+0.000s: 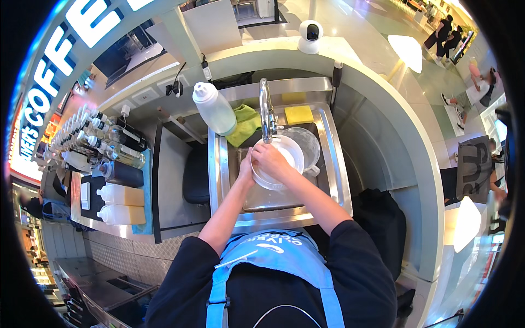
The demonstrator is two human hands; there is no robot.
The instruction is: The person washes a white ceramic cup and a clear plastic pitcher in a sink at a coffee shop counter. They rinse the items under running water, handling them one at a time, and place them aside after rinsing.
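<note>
A white round plastic container (pixel 275 183) is held in the stainless-steel sink (pixel 262 201), beneath the chrome faucet (pixel 265 110). My left hand (pixel 246 169) grips its left side by the rim. Over the opening, my right hand (pixel 268 160) has curled fingers near the inner left wall; whether they pinch anything is hidden. Behind the container, to the right, a clear plastic jug (pixel 309 143) with a handle lies in the basin. A yellow sponge (pixel 298 115) sits on the back ledge. Left of the faucet is a crumpled green cloth (pixel 244 125), partly behind a large white squeeze bottle (pixel 214 108).
Several pump bottles (pixel 117 137) and squeeze bottles (pixel 123 194) crowd the left counter. A curved partition wall (pixel 414 131) encloses the sink's right side, with a small white camera (pixel 310 37) on top. Black fabric (pixel 379 229) hangs at right. People are in the distance.
</note>
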